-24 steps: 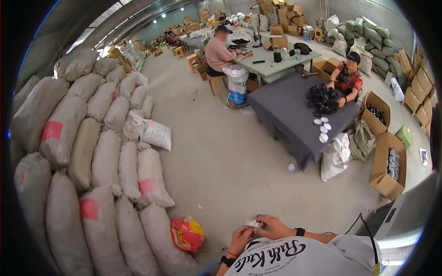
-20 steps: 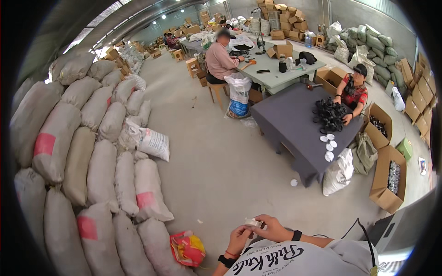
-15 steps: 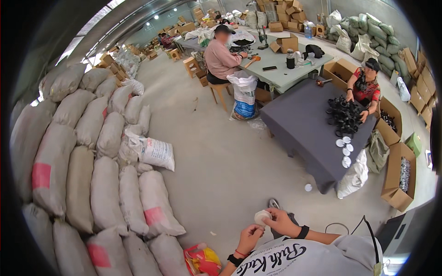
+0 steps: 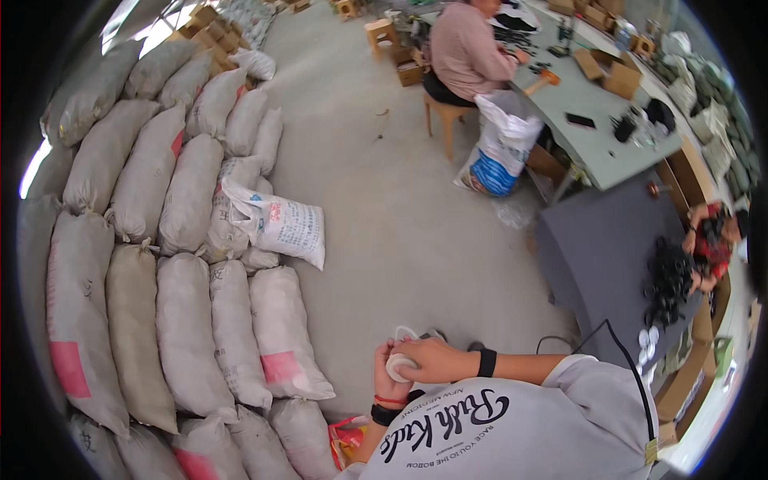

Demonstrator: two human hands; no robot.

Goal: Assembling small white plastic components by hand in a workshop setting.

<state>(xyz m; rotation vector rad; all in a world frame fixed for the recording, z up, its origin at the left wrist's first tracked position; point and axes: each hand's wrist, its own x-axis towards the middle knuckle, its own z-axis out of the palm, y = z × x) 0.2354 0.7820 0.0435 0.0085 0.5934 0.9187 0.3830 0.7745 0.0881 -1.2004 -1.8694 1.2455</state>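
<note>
Grey-white sacks [image 4: 184, 264] fill the left, stacked in rows on the concrete floor [image 4: 384, 192], some with pink patches; 1 printed sack [image 4: 280, 226] lies tilted across the stack's right edge. A red and yellow bag [image 4: 346, 438] sits on the floor at the stack's foot, by the lower edge. Just right of it, the person's left hand [image 4: 390, 374] and right hand [image 4: 428, 358] meet in front of the chest over a small white round disc [image 4: 398, 366]. The left grip curls under and around the disc; the right grip presses onto it from above, fingers closed over its top. A red band and a black band sit on the left wrist, a black band on the right. Further right, at the top, a person in a pink shirt [image 4: 464, 52] sits at a green table [image 4: 592, 120]. Below it stands a dark grey table [image 4: 600, 256] with black parts [image 4: 668, 280] near its right edge, where another person [image 4: 712, 240] leans in.
</note>
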